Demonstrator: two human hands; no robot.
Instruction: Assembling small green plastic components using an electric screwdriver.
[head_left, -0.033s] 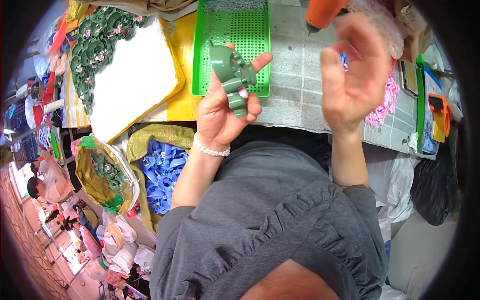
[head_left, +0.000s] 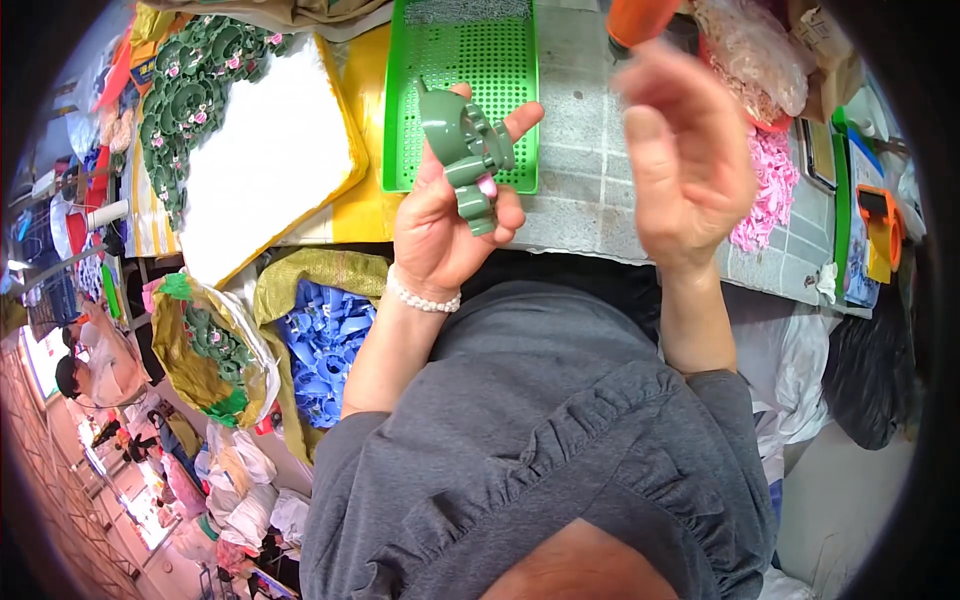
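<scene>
1. Nearest, beside the left forearm, a woven sack holds blue plastic pieces. Swinging that elbow wide would probably brush it, so a tucked arm seems wiser.
2. The left hand is closed around a glossy green plastic piece, raised above the worktop and partly overlapping the tray behind it in view. The index finger points out past the piece.
3. A small pink part shows low on the green piece, near the fingers. A firm but light hold seems best, without pressing on the narrower parts.
4. The right hand is raised with thumb and fingers apart, and its palm shows nothing in it. The fingertips blur; whether they touch the tool beyond cannot be told. Good handling calls for a full, settled grasp before any pull, with the green piece held steady meanwhile.
5. To the right of that hand, pink pieces lie heaped on the worktop, best left clear of the wrist.
6. Farther off, the orange tool is cut by the upper edge; its tip deserves room from the fingers.
7. The green perforated tray carries small grey bits at its far end, too fine to identify.
</scene>
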